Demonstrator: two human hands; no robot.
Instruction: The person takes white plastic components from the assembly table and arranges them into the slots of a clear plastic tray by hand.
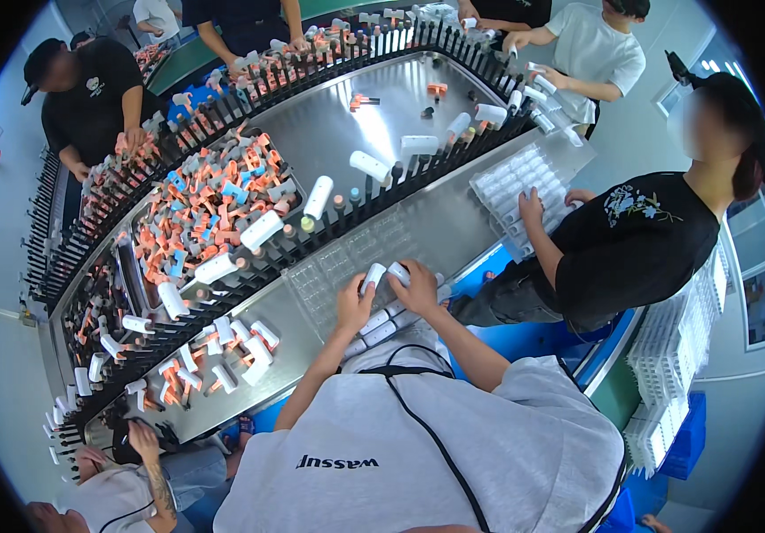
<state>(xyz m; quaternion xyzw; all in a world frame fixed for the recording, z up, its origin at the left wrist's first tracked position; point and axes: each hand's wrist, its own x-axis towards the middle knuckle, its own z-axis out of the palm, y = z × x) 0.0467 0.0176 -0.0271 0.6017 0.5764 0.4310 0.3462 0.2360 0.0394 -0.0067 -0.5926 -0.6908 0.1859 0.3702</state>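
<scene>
Both my hands are raised over a clear plastic tray [310,306] on the metal bench in front of me. My left hand [353,305] is closed around a white cylindrical casing [372,276]. Close beside it, my right hand [415,288] grips another white cylindrical casing [398,272]; the two pieces nearly meet at their upper ends. Just below my hands, several more white casings [378,328] lie in rows against my body, partly covered by my forearms. Whether these lie in the same tray is hidden.
A conveyor with black upright pegs [347,233] curves around the bench, some pegs carrying white casings. Behind it stands a bin of orange, grey and blue parts [214,200]. Orange-and-white pieces [223,355] lie at left. A co-worker at right handles a filled clear tray [514,182].
</scene>
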